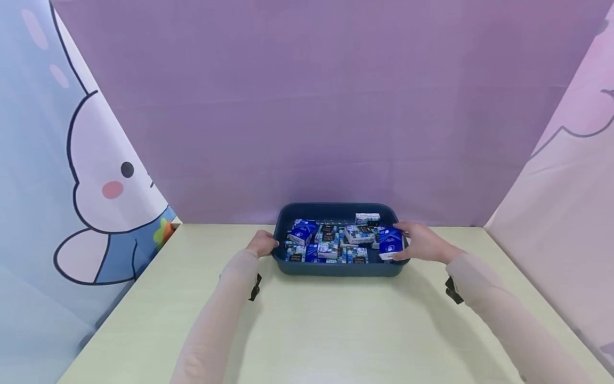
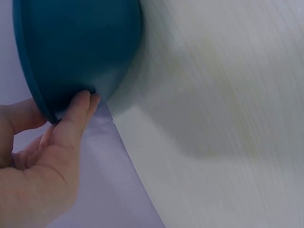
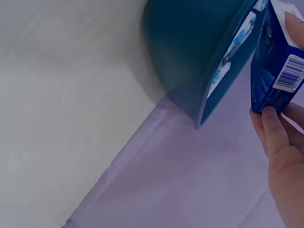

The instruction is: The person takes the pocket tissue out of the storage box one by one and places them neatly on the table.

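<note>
A dark teal plastic tub (image 1: 340, 270) stands at the back of the table, holding several small blue and floral-printed packs (image 1: 328, 245). My left hand (image 1: 261, 243) grips the tub's left rim; in the left wrist view the thumb is on one side of the rim and the fingers lie against the outer wall (image 2: 85, 52). Over the tub's right end, my right hand (image 1: 424, 243) holds a blue box (image 1: 390, 241) between thumb and fingers. The right wrist view shows this box (image 3: 268, 66) tilted, a barcode on its side, close beside the tub's rim.
The pale wood-grain table (image 1: 331, 330) extends toward me. A purple cloth (image 1: 336, 106) hangs right behind the tub. Cartoon-printed curtains (image 1: 110, 133) flank the table on the left and right.
</note>
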Action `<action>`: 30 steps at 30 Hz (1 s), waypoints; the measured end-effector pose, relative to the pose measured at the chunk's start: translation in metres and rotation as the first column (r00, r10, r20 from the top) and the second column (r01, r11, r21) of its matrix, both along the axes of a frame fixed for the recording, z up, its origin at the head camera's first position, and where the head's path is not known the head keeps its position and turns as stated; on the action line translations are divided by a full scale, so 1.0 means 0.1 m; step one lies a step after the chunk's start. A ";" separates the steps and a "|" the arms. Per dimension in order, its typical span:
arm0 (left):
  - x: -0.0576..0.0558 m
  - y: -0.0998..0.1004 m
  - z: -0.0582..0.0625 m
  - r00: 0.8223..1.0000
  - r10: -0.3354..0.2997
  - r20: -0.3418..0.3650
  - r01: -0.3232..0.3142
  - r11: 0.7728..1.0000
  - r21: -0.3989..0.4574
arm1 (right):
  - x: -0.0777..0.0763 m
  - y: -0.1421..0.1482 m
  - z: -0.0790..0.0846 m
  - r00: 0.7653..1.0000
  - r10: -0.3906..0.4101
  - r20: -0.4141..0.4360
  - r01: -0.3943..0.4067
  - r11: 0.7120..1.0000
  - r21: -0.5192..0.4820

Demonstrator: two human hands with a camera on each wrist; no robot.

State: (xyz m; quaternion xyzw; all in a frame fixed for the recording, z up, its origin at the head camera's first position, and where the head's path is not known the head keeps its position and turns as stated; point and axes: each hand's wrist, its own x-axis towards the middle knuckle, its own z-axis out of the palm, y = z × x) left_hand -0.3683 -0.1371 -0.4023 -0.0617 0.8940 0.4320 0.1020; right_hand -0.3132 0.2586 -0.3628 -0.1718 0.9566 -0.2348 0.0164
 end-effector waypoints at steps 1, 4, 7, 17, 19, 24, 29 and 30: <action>0.00 0.00 -0.01 1.000 -0.002 -0.004 0.002 1.000 0.003 | 0.03 0.01 0.00 1.000 0.002 -0.003 -0.002 1.000 -0.019; -0.01 -0.01 -0.02 1.000 -0.006 -0.013 0.006 1.000 0.004 | 0.13 0.05 -0.01 1.000 0.010 -0.014 -0.010 0.998 -0.056; -0.01 -0.01 -0.04 1.000 -0.010 -0.020 0.010 1.000 -0.001 | 0.23 0.08 -0.02 1.000 0.019 -0.019 -0.021 0.997 -0.080; -0.01 -0.02 -0.04 0.999 -0.021 -0.028 0.021 1.000 0.005 | 0.58 0.12 -0.14 0.997 0.067 0.029 -0.063 0.989 -0.134; -0.02 -0.02 -0.04 0.999 -0.023 -0.029 0.023 1.000 0.007 | 0.64 0.12 -0.18 0.996 0.077 0.034 -0.072 0.989 -0.132; -0.01 -0.03 -0.04 0.999 -0.031 -0.036 0.031 1.000 0.000 | 0.72 0.10 -0.28 0.995 0.090 0.046 -0.085 0.990 -0.109; 0.01 -0.03 -0.03 0.999 -0.029 -0.038 0.029 1.000 0.003 | 0.73 0.12 -0.43 0.994 0.086 0.064 -0.079 0.992 -0.103; 0.01 -0.03 -0.03 0.999 -0.026 -0.036 0.026 1.000 0.009 | 0.72 0.12 -0.46 0.994 0.083 0.072 -0.076 0.992 -0.096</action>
